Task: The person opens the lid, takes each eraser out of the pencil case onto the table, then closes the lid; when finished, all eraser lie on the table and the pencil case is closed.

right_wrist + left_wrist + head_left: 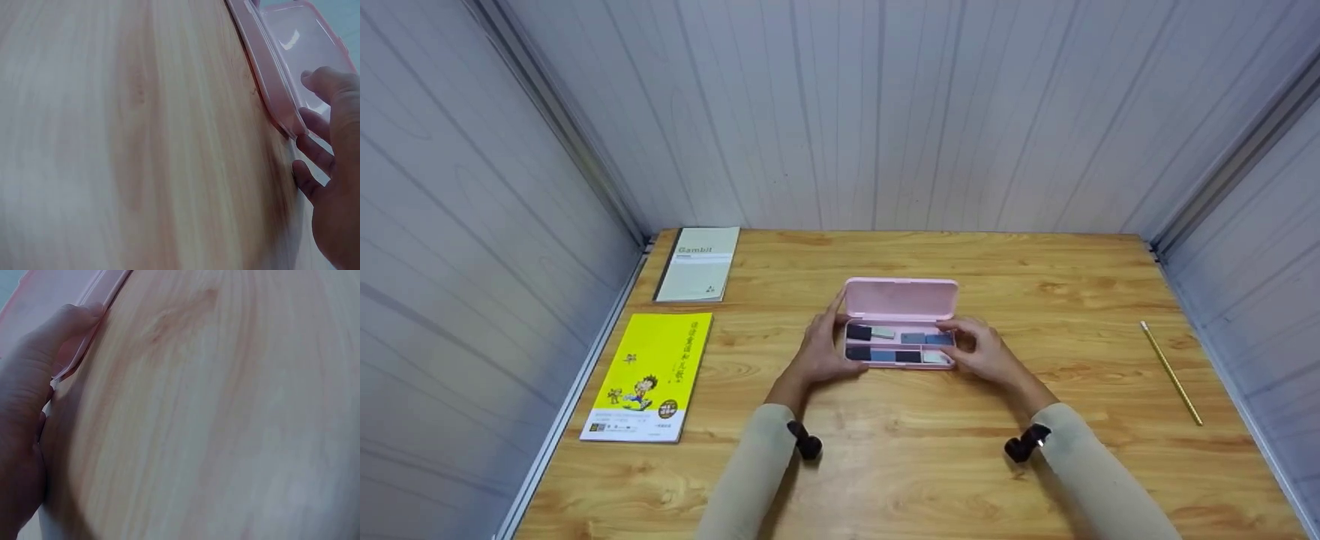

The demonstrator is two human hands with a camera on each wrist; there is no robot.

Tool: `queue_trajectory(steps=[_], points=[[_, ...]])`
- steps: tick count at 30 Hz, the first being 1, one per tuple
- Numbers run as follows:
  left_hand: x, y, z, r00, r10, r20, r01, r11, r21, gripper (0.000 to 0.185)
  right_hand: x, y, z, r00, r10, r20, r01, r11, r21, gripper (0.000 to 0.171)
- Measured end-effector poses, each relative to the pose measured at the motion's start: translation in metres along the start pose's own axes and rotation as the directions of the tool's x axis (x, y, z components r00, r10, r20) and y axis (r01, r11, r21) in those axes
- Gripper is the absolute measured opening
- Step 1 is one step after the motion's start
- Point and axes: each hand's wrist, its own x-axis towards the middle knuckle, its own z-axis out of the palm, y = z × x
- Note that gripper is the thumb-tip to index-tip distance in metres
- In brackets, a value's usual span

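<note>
A person sits at a wooden table (pixel 1035 465) inside a pale panelled booth, both hands on a pink case (pixel 901 300) lying near the middle of the table, a little toward its far edge. The case is open, its lid standing up at the back, and its shallow tray holds about 8 small flat blocks in dark, blue and pale tones. The left hand (pixel 821 354) grips the case's left end, fingers curled against the edge and rim; the left wrist view shows a fingertip pressed on the pink rim. The right hand (pixel 986 351) holds the right end, with its fingers (pixel 315 126) wrapped loosely over the rim there. The case looks like thin hard plastic: probably light, stiff and rather smooth, so it may slide on the wood, and the hinged lid seems the weak point. The short ends of the base look like the safest hold, keeping it level so the loose blocks stay put. A yellow book (pixel 652 375) lies near the left edge, a grey booklet (pixel 701 264) at the far left corner, and a pencil (pixel 1170 373) near the right edge.
</note>
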Motion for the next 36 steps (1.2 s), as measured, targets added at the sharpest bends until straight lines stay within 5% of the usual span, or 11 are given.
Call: queue_trajectory(steps=[36], points=[[-0.001, -0.003, 0.003, 1.000, 0.010, -0.024, -0.010, 0.999, 0.033, 0.146, 0.011, -0.004, 0.009, 0.981, 0.110, 0.161, -0.112, 0.994, 0.007, 0.033]])
